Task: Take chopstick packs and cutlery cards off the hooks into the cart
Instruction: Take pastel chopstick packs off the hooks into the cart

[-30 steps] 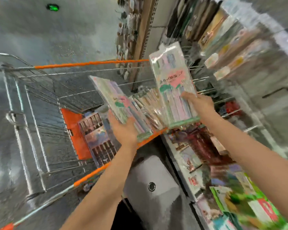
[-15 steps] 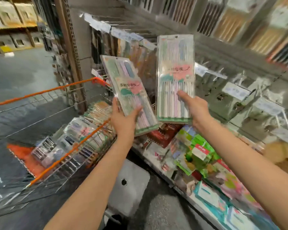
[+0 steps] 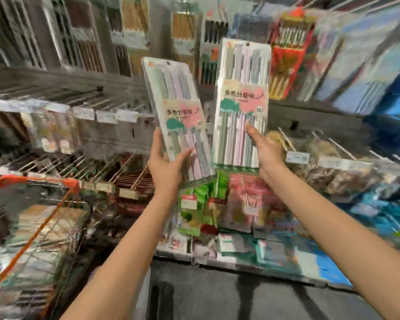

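The person stood facing the rack with a chopstick pack in each hand, both packs raised in front of the hooks (image 3: 116,100) and well apart from the cart (image 3: 44,218), whose orange-edged wire basket sat low at the near left. The left hand (image 3: 165,167) had its fingers curled round the lower part of the left pack (image 3: 178,118), thumb up one edge and fingers across the face; that pack leaned to the left. The right hand (image 3: 264,150) gripped the right pack (image 3: 241,102) near its bottom, thumb on the front, and held it close to upright. Both grips sat low on long, slick plastic sleeves — so I judged the tops free to swing, and a quick turn toward the cart might let either pack slide out through the fingers and drop onto the floor or the goods on the low shelf (image 3: 240,248). The two packs stood just beside each other, nearly touching at the inner edges, and a knock between them could loosen the hold. The picture was blurred, so I could not tell whether either hanging hole sat clear of a hook; if one was caught, a pull would tear the card or drag neighbours off. Bare hook ends jutted out at the left — a forearm swung low could catch them.
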Available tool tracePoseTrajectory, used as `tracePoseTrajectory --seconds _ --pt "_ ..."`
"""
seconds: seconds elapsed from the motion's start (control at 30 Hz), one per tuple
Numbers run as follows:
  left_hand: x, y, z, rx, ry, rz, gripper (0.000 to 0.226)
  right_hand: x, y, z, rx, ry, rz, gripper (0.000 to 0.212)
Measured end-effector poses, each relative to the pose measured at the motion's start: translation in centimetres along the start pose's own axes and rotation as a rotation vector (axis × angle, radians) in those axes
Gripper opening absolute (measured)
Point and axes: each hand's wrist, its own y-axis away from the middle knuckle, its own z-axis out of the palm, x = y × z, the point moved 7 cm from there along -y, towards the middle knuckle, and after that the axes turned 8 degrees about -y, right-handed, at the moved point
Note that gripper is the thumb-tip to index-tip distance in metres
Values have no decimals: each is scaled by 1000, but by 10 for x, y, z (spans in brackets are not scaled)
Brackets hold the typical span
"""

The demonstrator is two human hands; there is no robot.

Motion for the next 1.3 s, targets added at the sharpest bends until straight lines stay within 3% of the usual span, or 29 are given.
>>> tracePoseTrajectory --seconds 0.07,0.2,0.3,0.37,0.63,0.73,0.83,1.13,1.23,1.3 --pt "6 -8 33 -72 31 20 82 -13 -7 -29 70 -7 -15 96" --pt "12 -21 88 -163 139 10 83 -31 -17 -75 186 -36 -62 110" --pt "15 -25 126 -232 214 -15 82 -40 -24 -106 249 -55 -32 99" --pt "15 -25 152 -287 282 -47 81 -45 -28 -126 278 -72 -18 108" --pt "35 -26 232 -375 140 98 82 -86 -67 -185 302 -70 -49 116" --pt "46 -28 261 -365 142 151 81 -98 -91 -202 271 -78 -86 103" --pt "48 -35 286 -366 145 150 83 -104 -118 -219 254 -98 -101 116" --pt "48 -54 304 -273 65 217 81 -121 -150 -220 122 -82 -165 81" --pt "46 -59 308 -247 69 217 80 -123 -156 -218 96 -58 -181 56" --pt "46 -60 310 -238 80 222 80 -123 -162 -219 101 -90 -194 56"
